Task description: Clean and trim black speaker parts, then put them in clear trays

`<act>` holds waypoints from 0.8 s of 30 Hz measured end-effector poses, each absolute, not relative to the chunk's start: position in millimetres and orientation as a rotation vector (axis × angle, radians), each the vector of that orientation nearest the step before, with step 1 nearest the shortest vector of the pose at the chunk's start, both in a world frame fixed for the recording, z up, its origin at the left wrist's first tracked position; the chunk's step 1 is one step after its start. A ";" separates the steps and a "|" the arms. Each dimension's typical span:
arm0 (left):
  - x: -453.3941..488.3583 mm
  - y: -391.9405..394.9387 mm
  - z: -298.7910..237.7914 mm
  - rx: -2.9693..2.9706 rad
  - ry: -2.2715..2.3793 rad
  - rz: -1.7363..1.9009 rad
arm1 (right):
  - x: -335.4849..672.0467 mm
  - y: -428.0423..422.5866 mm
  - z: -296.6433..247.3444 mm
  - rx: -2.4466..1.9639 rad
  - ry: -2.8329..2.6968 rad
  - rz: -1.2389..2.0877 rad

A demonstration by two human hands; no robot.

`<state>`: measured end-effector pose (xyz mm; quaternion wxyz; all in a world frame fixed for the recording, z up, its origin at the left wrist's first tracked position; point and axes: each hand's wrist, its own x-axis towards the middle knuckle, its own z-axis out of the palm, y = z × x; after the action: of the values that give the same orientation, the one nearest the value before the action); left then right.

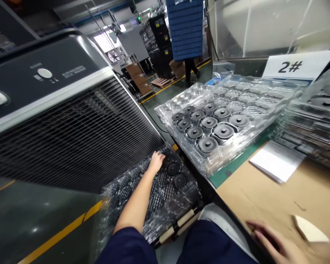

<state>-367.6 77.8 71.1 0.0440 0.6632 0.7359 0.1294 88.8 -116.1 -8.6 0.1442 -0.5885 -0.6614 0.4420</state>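
Observation:
My left hand (156, 162) reaches down into a clear plastic tray (154, 198) low at my left. Its fingers are bent together at a dark round disc, which they partly hide. Two black discs with raised centres, a nearer disc (179, 180) and a farther disc (173, 168), sit in the tray's pockets beside the hand. At the near edge of the brown board (236, 187) rests my right hand (275, 244), slightly blurred, fingers loosely apart with nothing visible in them. A pale wedge-shaped piece (312, 229) lies close to it.
Another clear tray (187, 146) on the green-topped table holds several grey-black discs (207, 144). Stacked trays (313, 124) stand at the right, near folded paper (276, 161) and a "2#" sign (299, 66). A large slatted machine (79, 139) leans over the left. Someone's legs (191, 69) show behind a blue stack (184, 31).

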 end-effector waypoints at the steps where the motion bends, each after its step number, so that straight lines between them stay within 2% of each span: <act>1: -367.9 75.6 64.5 2.054 2.265 0.412 | 88.2 -116.7 -9.3 -1.692 -1.905 1.258; 5: -374.9 50.5 56.6 2.157 2.276 0.522 | 86.5 -121.7 -9.2 -1.616 -1.925 1.091; 9: -369.2 6.5 65.3 2.256 2.109 0.674 | 106.2 -123.0 -10.9 -1.514 -1.960 0.540; 12: -332.7 -34.4 63.1 2.330 1.908 0.853 | 130.6 -115.4 -17.4 -1.743 -1.876 0.089; 14: -291.7 -56.6 55.1 2.413 1.664 0.894 | 140.8 -107.5 -23.8 -2.004 -1.813 -0.095; 17: -220.1 -72.7 41.2 2.473 1.289 0.895 | 141.7 -97.4 -32.0 -2.126 -1.816 -0.086; 24: -98.6 -57.3 53.7 2.538 0.668 0.844 | 133.9 -90.5 -27.0 -1.900 -1.823 0.067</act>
<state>-98.6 -57.3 53.7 0.1912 0.9037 0.2379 0.3004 133.9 -90.5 -27.0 0.2509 -0.6982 -0.6700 0.0245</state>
